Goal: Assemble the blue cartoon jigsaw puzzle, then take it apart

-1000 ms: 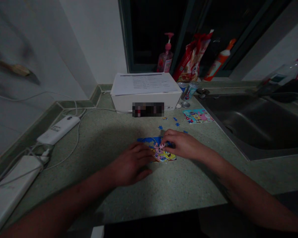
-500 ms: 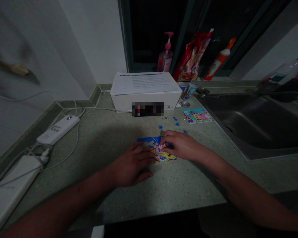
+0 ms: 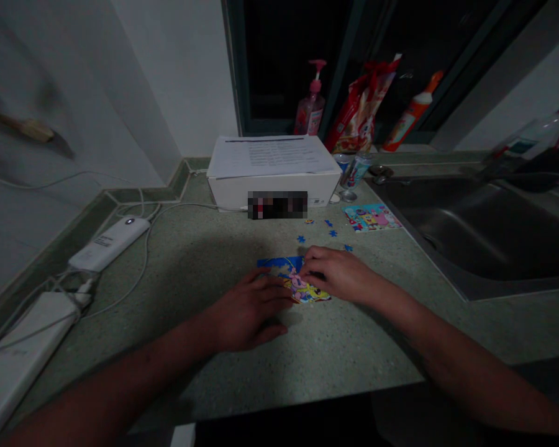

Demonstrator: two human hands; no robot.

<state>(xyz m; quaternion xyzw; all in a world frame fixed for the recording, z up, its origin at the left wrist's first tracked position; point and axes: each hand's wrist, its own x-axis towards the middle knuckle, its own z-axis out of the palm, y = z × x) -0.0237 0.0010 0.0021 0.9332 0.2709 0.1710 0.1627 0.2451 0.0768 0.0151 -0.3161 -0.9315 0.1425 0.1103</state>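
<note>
The left hand (image 3: 251, 313) is steadying the jigsaw puzzle (image 3: 308, 294) with fingers lying flat, while the right hand (image 3: 338, 274) is pressing curled fingertips on it, perhaps gripping a piece, though that is hard to tell.

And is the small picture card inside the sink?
No, the small picture card lies on the speckled countertop, just beside the steel sink.
</note>
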